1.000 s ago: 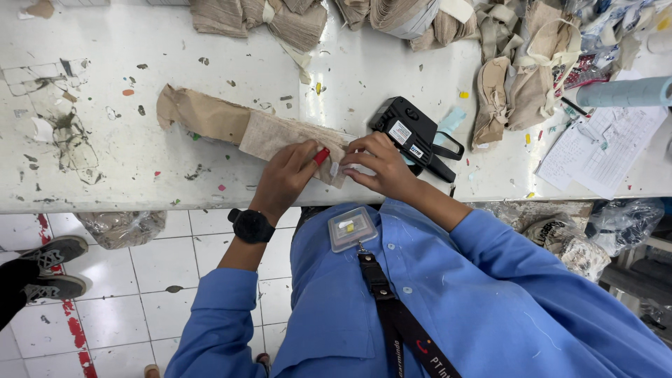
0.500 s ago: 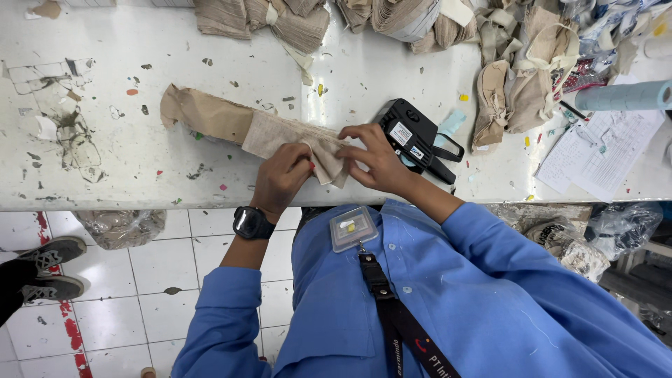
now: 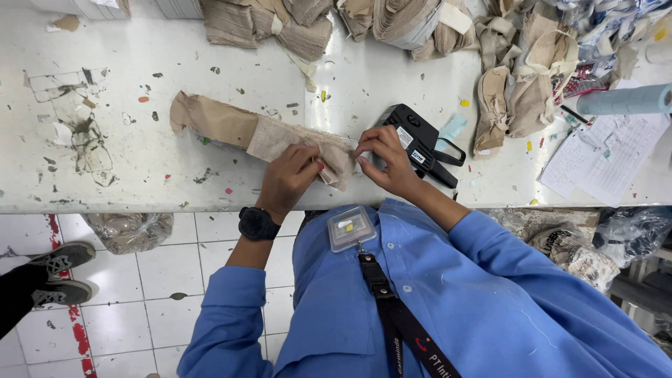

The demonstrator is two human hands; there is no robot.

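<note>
we are pinning the beige fabric bundle [image 3: 280,136] flat on the desk [image 3: 126,168] with our left hand [image 3: 290,178], so our right hand [image 3: 381,157] is pinching its end edge steadily.

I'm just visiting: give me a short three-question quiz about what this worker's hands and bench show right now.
1. True or false: both hands touch the beige fabric bundle.
2. Which thing lies just past the right hand? A) black label gun B) scissors C) hammer
3. Fill in: the left hand has a black ____ at its wrist.

Key
1. True: the left hand presses the bundle's end and the right hand pinches its edge.
2. A, the black label gun, lying on the white table.
3. Watch.
</note>
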